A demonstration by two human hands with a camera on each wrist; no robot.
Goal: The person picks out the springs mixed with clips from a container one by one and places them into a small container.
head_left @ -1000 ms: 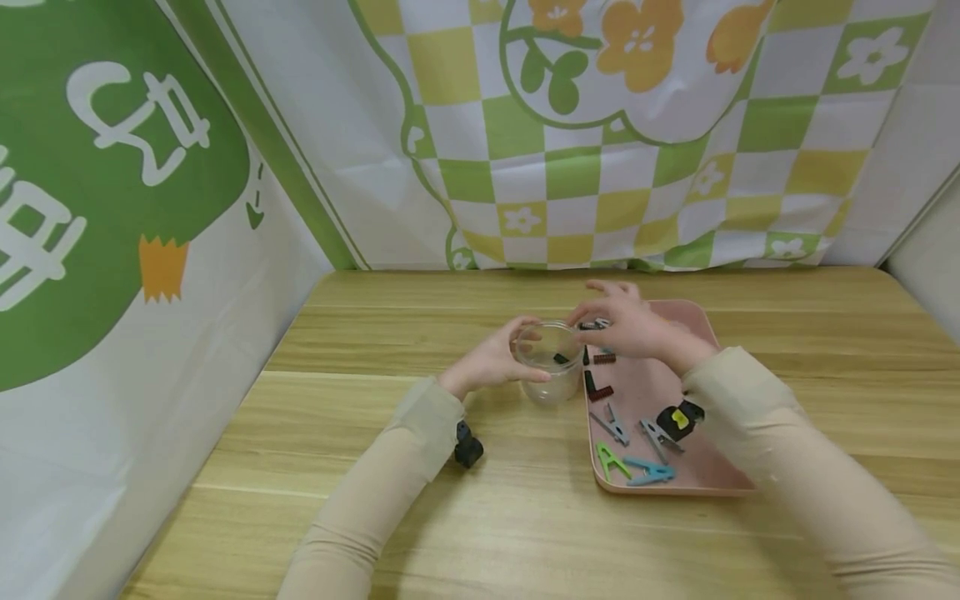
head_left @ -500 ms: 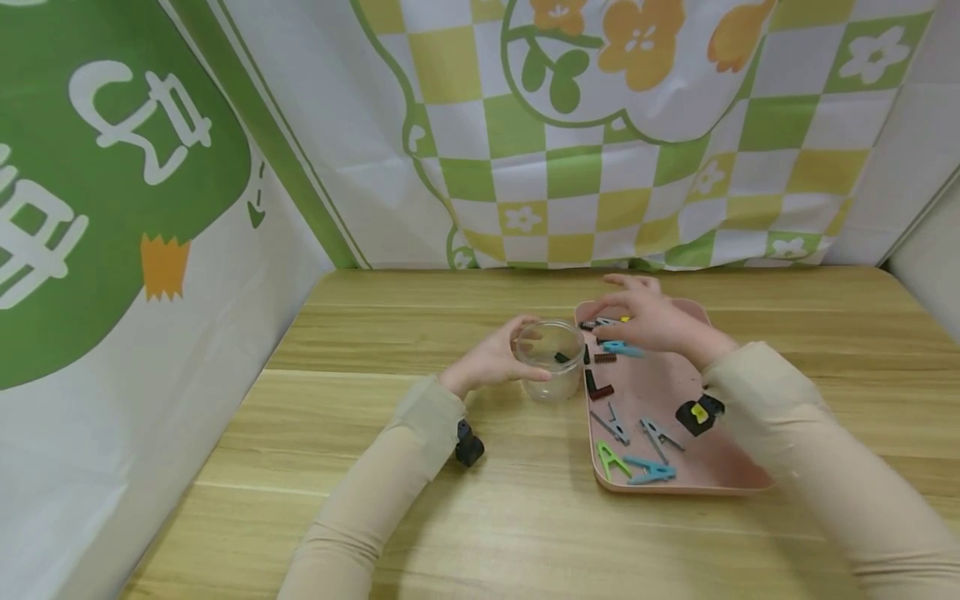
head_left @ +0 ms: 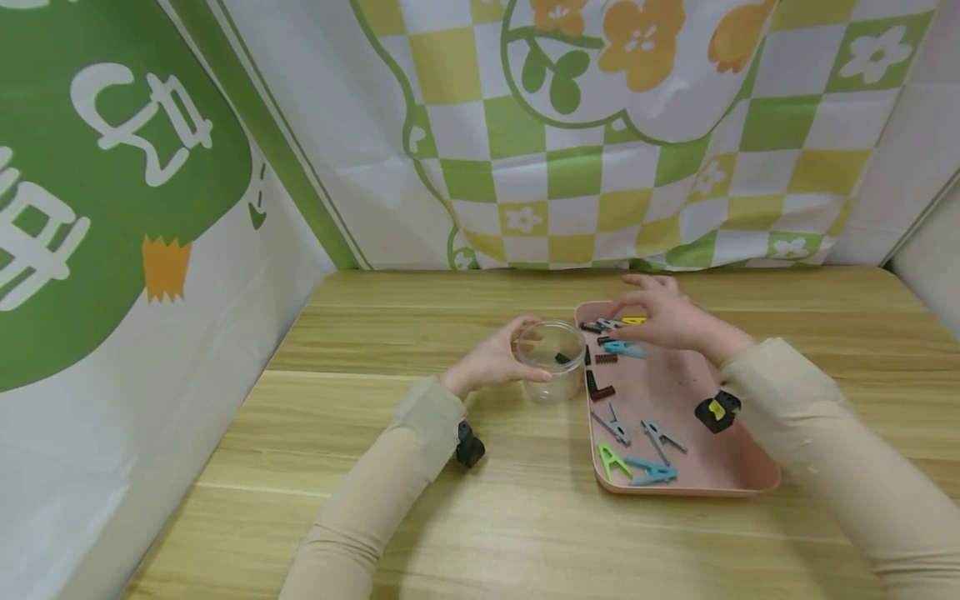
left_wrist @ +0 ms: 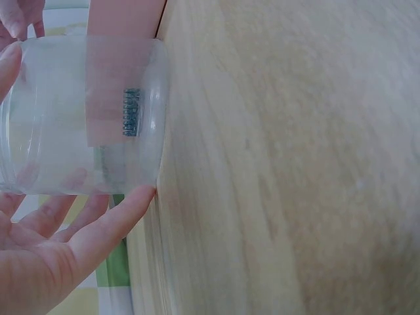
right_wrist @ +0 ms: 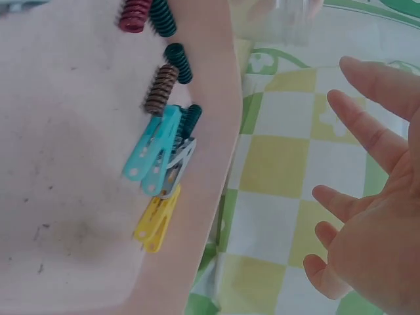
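Note:
My left hand (head_left: 487, 360) grips a clear plastic jar (head_left: 557, 390) that stands on the table at the tray's left side. Inside the jar lies a dark green spring (left_wrist: 131, 112). My right hand (head_left: 669, 317) hovers over the far end of a pink tray (head_left: 708, 467), fingers spread and holding nothing. Below it, along the tray's wall, are a blue clothespin (right_wrist: 152, 152), a yellow clothespin (right_wrist: 156, 222) and a grey clothespin (right_wrist: 178, 164). A brown spring (right_wrist: 161, 89), a maroon spring (right_wrist: 134, 16) and several dark green springs lie in the same row.
Toward the tray's near end lie grey clothespins (head_left: 663, 438), a lime green clothespin (head_left: 612, 461) and another blue clothespin (head_left: 651, 472). The wooden table (head_left: 360, 333) reaches back to a checkered cloth (head_left: 570, 175). A black wrist camera (head_left: 717, 412) hangs over the tray.
My right hand has drawn back to the right from the jar's rim, uncovering the blue and yellow clothespins at the far end. The left hand and jar stay put.

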